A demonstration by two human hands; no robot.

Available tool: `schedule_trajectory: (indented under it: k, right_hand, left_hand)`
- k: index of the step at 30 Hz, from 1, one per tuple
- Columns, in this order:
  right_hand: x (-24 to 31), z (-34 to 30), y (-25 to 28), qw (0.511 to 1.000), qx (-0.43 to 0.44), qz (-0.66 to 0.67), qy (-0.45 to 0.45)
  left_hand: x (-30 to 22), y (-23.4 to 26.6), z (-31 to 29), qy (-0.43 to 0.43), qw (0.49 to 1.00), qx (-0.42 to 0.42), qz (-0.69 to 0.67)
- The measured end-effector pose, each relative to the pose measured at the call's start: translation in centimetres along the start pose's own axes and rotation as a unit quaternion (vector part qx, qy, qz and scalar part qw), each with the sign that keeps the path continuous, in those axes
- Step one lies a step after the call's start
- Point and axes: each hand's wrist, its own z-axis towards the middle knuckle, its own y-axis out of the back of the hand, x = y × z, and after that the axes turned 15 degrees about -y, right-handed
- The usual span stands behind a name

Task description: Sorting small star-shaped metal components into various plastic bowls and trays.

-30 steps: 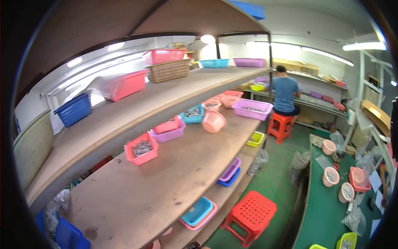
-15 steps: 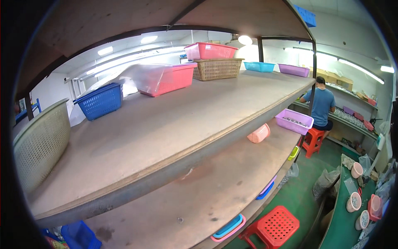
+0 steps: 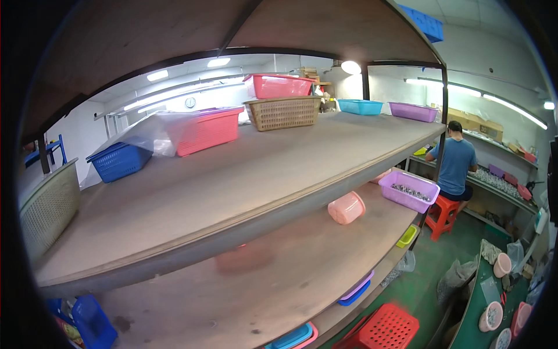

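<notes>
Neither of my hands shows in the head view. In front of me runs a long wooden shelf rack (image 3: 244,192). Its upper board carries a blue basket (image 3: 119,161), a red basket (image 3: 209,129) with a clear plastic bag (image 3: 148,134) against it, a tan woven basket (image 3: 283,113) with a red basket (image 3: 278,85) on top, a teal tray (image 3: 360,106) and a purple tray (image 3: 413,110). The board below holds a pink tub (image 3: 346,207) lying on its side and a purple tray (image 3: 409,190) of small metal parts.
A person in a blue shirt (image 3: 456,164) sits on a red stool (image 3: 443,215) at a far bench. A red stool (image 3: 383,328) stands on the green floor (image 3: 430,264). A green table (image 3: 494,308) at right holds pink bowls. A pale woven basket (image 3: 49,212) sits at left.
The view has risen and swung left along the rack. The upper board now fills the middle, and the lower board's baskets have dropped mostly out of sight.
</notes>
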Motion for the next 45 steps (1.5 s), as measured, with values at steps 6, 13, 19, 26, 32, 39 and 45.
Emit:
schedule_trajectory:
  k: [6,13,19,26,32,39,45]
  right_hand:
    - [-10.4,10.4,12.9,0.974,-0.044,-0.047,-0.217]
    - [-12.4,16.0,18.3,0.963,-0.052,0.003,-0.265]
    - [-12.3,19.2,17.9,0.959,-0.043,0.038,-0.279]
    - [-13.7,21.8,14.6,0.950,-0.037,0.089,-0.297]
    - [-16.5,24.0,13.6,0.937,-0.070,0.142,-0.313]
    - [-9.8,21.7,11.5,0.934,-0.100,0.144,-0.310]
    - [-8.8,21.0,10.6,0.930,-0.113,0.155,-0.313]
  left_hand:
    - [-3.8,-2.9,4.3,0.004,0.999,-0.028,0.019]
    - [-12.4,-3.8,5.3,-0.030,0.994,-0.057,0.091]
    - [-36.4,12.7,-4.4,-0.347,0.933,-0.067,-0.062]
    - [-22.6,41.6,2.4,-0.369,0.685,-0.444,-0.445]
    - [-24.8,53.4,10.7,-0.264,0.650,-0.521,-0.487]
    - [-27.8,57.5,17.2,-0.261,0.643,-0.512,-0.505]
    - [-29.3,57.5,16.9,-0.290,0.632,-0.503,-0.513]
